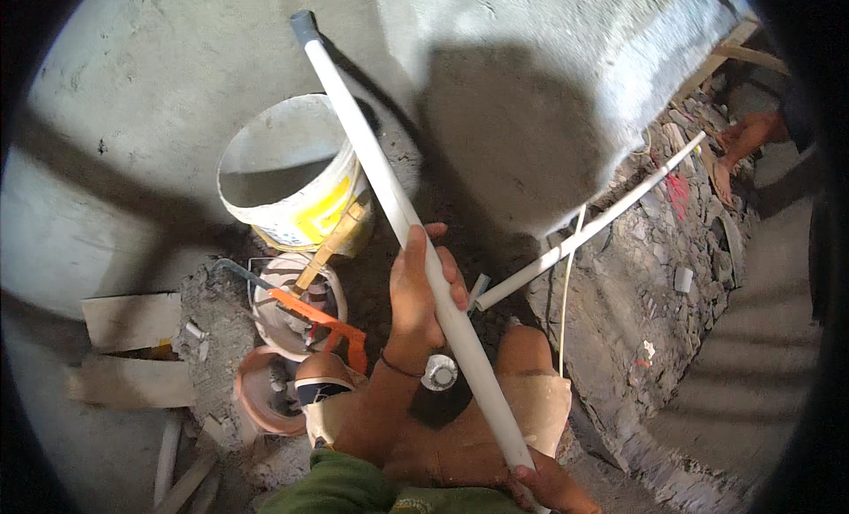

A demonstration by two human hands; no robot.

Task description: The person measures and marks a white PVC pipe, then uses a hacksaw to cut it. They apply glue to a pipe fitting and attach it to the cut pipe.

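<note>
A long white plastic pipe [380, 165] runs slantwise from upper left to lower right in front of me, with a grey fitting [305, 26] on its far end. My left hand [424, 289] is closed around the middle of the pipe, fingers wrapped over its right side. Down at the near end, my right hand [555, 486] grips the pipe, partly cut off by the picture's lower edge. An orange-handled hacksaw [323, 315] lies across a small pail left of my left hand. Between my legs stands a container with a round whitish top [439, 373].
A large white bucket [292, 174] stands by the wall, with a wooden-handled tool [332, 249] beside it. Below are a pale pail [332, 284] and a reddish pail [252, 390]. Another white pipe [610, 215] rests on rubble at right. Another person's foot [723, 180] is at far right.
</note>
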